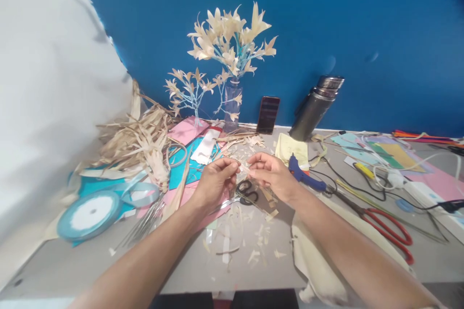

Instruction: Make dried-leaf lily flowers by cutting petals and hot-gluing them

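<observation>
My left hand [219,181] and my right hand [271,174] meet over the middle of the table, fingertips pinched. Between them is a small pale piece of dried husk [244,168], mostly covered by the fingers; its exact shape is too small to make out. Just below the fingertips lie scissors with black handles [247,193]. Cream husk scraps [259,241] are scattered on the tabletop beneath. Behind the hands, cream husk flowers [232,34] on light blue stems stand in a clear bottle [232,106], with a smaller flower spray [192,89] to its left.
Left are a blue ribbon roll [92,215], metal wires [143,222] and dried husks [134,135]. A phone [268,115] and a tilted flask [317,108] lean at the wall. Right are a blue glue gun [306,174], red-handled scissors [389,227], cables and a power strip [431,198].
</observation>
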A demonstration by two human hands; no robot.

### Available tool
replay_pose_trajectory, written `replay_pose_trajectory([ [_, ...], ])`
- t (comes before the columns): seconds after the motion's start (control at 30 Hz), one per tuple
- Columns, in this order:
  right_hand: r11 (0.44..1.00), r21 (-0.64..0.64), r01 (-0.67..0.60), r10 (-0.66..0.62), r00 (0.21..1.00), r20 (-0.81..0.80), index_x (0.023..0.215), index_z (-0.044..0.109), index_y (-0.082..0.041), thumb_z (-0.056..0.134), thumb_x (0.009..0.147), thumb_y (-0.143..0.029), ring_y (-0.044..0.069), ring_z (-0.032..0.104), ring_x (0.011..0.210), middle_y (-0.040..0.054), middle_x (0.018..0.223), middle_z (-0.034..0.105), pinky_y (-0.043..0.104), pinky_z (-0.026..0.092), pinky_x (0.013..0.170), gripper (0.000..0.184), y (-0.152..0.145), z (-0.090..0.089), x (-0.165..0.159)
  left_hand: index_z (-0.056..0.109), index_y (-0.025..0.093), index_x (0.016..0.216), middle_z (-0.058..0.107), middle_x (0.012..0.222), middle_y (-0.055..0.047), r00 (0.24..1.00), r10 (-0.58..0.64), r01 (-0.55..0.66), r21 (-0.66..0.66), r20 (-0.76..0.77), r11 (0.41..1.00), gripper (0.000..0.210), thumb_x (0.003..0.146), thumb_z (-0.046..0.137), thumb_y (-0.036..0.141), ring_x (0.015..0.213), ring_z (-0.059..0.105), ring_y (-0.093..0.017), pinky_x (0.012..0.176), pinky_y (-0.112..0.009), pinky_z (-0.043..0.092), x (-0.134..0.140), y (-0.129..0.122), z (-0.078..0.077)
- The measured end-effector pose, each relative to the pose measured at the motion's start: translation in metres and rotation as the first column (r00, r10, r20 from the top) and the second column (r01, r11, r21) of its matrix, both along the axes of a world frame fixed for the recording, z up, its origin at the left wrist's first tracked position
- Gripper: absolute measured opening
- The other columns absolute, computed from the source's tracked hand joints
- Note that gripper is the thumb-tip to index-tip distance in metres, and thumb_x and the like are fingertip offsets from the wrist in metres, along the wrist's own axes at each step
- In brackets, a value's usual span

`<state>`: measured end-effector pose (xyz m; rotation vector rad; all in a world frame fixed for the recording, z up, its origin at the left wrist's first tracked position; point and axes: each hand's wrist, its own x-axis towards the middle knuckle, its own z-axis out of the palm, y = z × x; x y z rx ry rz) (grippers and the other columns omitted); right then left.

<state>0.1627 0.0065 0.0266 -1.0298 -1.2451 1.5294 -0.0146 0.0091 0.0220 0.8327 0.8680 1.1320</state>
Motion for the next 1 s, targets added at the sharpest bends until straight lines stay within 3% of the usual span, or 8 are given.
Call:
replay_pose_trajectory([
  [0.23,0.989,-0.12,-0.091,0.077,0.99,-0.12,0.092,0.06,-0.016,0.077,0.069,-0.025,0.003,0.036,0.042,0.0004,0.064,0.066,0.018,0.016,0.042,0.03,0.003,0.004,0.005,0.072,0.015,0.069,0.06,0.055,0.001,0.942,0.105,-0.017,0.266,-0.318,0.964,0.013,0.071,0.074,0.027,0.046,0.047,-0.008,0.046,-0.021,0.036,0.0,-0.002,0.0],
  [0.43,0.973,-0.213,-0.091,0.053,0.983,-0.178,0.088,0.061,-0.016,0.079,0.064,-0.022,0.001,0.032,0.041,-0.0001,0.064,0.065,0.017,0.013,0.041,0.031,0.005,0.004,0.007,0.075,0.014,0.073,0.058,0.051,0.002,0.919,0.059,0.047,0.256,-0.391,0.966,0.015,0.072,0.072,0.029,0.045,0.044,-0.008,0.044,-0.021,0.033,0.001,-0.005,-0.003],
  [0.6,0.959,-0.264,-0.106,0.046,0.974,-0.224,0.086,0.061,-0.016,0.08,0.061,-0.02,0.001,0.032,0.042,-0.0005,0.062,0.063,0.016,0.013,0.041,0.031,0.005,0.006,0.007,0.075,0.015,0.072,0.058,0.051,0.002,0.893,0.102,0.017,0.26,-0.438,0.965,0.013,0.071,0.071,0.027,0.043,0.042,-0.008,0.042,-0.022,0.031,0.003,-0.007,-0.001],
  [0.8,0.943,-0.306,-0.13,0.051,0.966,-0.254,0.085,0.061,-0.016,0.081,0.06,-0.019,0.001,0.03,0.041,-0.0015,0.062,0.063,0.015,0.011,0.041,0.032,0.005,0.007,0.007,0.073,0.016,0.071,0.063,0.059,0.0,0.855,0.173,0.014,0.355,-0.489,0.935,0.01,0.075,0.068,0.024,0.048,0.047,-0.009,0.046,-0.021,0.034,0.006,-0.008,-0.006],
  [0.9,0.952,-0.277,-0.132,0.067,0.97,-0.234,0.084,0.06,-0.016,0.08,0.061,-0.021,0.001,0.031,0.042,-0.002,0.062,0.062,0.016,0.012,0.041,0.031,0.005,0.007,0.007,0.07,0.016,0.073,0.057,0.052,0.003,0.882,0.098,0.036,0.275,-0.46,0.961,0.01,0.076,0.068,0.025,0.044,0.044,-0.008,0.044,-0.021,0.032,0.005,-0.006,-0.009],
  [1.0,0.975,-0.187,-0.12,0.093,0.985,-0.146,0.083,0.062,-0.015,0.08,0.063,-0.024,0.002,0.034,0.042,-0.0014,0.062,0.063,0.017,0.014,0.041,0.029,0.004,0.007,0.007,0.068,0.015,0.074,0.058,0.053,0.002,0.94,-0.085,0.135,0.131,-0.332,0.982,0.016,0.074,0.073,0.029,0.044,0.046,-0.008,0.044,-0.02,0.033,0.001,-0.002,-0.014],
])
